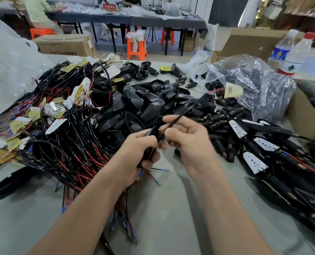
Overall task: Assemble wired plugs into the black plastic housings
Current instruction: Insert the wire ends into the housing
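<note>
Housing (152,133) black | left hand (139,153) grip holds it | right hand (189,142) grip pinches wire (179,117), seemingly threaded in

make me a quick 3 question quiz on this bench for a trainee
1. True or false: the left hand grips a black housing.
2. What does the right hand pinch? A a screwdriver, B a wire, C a cup
3. How many bottles stand at the far right?

Key: 1 true; 2 B; 3 two
</note>
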`<state>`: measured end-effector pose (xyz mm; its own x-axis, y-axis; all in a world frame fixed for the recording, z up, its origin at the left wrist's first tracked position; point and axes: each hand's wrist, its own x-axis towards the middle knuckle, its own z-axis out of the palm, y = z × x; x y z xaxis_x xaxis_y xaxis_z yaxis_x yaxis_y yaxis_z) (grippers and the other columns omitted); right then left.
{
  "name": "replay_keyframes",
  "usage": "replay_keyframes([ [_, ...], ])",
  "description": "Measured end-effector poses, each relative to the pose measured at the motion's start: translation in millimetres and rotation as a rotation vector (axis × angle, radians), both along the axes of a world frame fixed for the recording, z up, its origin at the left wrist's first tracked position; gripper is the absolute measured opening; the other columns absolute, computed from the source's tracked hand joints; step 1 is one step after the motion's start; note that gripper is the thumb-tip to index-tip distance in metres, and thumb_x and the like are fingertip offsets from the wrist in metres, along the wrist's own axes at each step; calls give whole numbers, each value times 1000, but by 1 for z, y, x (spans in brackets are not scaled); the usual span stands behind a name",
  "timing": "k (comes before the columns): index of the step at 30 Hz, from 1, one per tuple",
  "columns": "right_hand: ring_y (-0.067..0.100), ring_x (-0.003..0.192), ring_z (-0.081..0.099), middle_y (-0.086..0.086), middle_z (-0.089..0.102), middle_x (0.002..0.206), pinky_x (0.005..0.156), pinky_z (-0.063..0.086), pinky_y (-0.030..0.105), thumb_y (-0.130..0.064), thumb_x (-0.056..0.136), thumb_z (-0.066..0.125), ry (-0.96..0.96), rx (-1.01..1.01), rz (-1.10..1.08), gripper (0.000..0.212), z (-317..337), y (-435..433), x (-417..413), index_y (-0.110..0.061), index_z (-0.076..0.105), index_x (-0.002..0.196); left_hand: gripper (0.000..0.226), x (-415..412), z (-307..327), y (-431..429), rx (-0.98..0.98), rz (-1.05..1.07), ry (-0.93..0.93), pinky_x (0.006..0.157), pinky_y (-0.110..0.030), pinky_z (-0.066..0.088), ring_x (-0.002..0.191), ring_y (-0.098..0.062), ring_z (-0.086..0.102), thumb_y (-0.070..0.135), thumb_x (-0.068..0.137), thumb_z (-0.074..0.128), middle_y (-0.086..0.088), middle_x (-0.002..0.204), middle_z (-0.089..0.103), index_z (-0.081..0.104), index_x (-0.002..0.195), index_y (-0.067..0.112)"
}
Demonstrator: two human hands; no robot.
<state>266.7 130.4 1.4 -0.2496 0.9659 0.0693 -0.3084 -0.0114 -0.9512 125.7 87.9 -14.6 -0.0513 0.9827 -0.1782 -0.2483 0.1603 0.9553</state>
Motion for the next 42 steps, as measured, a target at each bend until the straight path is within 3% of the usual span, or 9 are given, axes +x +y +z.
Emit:
replay_keyframes([
  [4, 15, 50, 56, 11, 73, 74, 56, 50, 24, 18, 86, 58, -14, 36, -11, 27, 1, -1, -1, -5, 71, 87, 19, -1, -2, 2, 31, 26, -45, 39, -21, 37, 56, -18, 56, 26, 86, 63, -13, 83, 66, 74, 93, 14],
  [7, 15, 57, 60, 10, 74, 76, 59, 52, 25, 10, 92, 57, 70, -7, -122, 22, 3, 6, 9, -7, 71, 87, 46, -1, 1, 2, -26, 75, -57, 43, -25, 45, 61, -23, 66, 51, 103, 50, -14, 84, 73, 73, 103, 11],
  [10, 16, 57, 63, 12, 74, 78, 56, 53, 24, 4, 98, 55, 123, -13, -172, 21, 3, 9, 13, -6, 69, 88, 60, -4, 3, 0, -63, 64, -17, 43, -25, 46, 62, -25, 70, 59, 106, 37, -16, 88, 77, 72, 109, 11],
  [19, 17, 52, 60, 11, 71, 73, 52, 51, 25, 3, 102, 48, 227, -12, -246, 23, 7, 9, 16, -8, 62, 88, 52, -5, 3, 1, -63, 188, -17, 52, -32, 56, 58, -31, 67, 45, 107, 47, -20, 77, 73, 81, 83, 12],
  [24, 18, 54, 62, 9, 71, 72, 54, 52, 26, 4, 102, 47, 174, 48, -274, 23, 5, 8, 12, -9, 61, 90, 50, -4, 5, -3, -44, 74, 114, 47, -27, 50, 58, -29, 68, 51, 93, 51, -21, 83, 76, 79, 99, 10],
  [27, 19, 56, 64, 10, 72, 74, 55, 54, 27, 4, 101, 47, 139, 75, -257, 24, 5, 7, 12, -9, 63, 89, 50, -2, 6, -3, -46, 63, 96, 49, -27, 52, 58, -28, 68, 46, 102, 50, -22, 83, 75, 75, 108, 4],
  [34, 21, 58, 69, 11, 73, 73, 58, 58, 29, 3, 99, 55, 77, 35, -195, 20, 4, 3, 7, -8, 65, 86, 43, 4, 5, -4, 12, 124, 148, 59, -27, 59, 70, -20, 72, 39, 107, 52, -17, 89, 78, 77, 102, 4],
  [39, 19, 56, 69, 10, 71, 68, 54, 57, 25, 1, 99, 59, 202, -93, -185, 14, 6, 5, 11, -6, 64, 88, 24, 3, 6, -1, 77, 227, 68, 71, -28, 64, 80, -14, 73, 30, 102, 62, -7, 91, 79, 81, 100, 15],
  [42, 19, 58, 70, 11, 71, 70, 56, 57, 25, 0, 98, 61, 181, -82, -185, 12, 6, 5, 11, -6, 65, 88, 31, 2, 8, -4, 84, 194, 30, 70, -29, 63, 82, -17, 73, 35, 104, 58, -10, 94, 79, 83, 98, 17],
])
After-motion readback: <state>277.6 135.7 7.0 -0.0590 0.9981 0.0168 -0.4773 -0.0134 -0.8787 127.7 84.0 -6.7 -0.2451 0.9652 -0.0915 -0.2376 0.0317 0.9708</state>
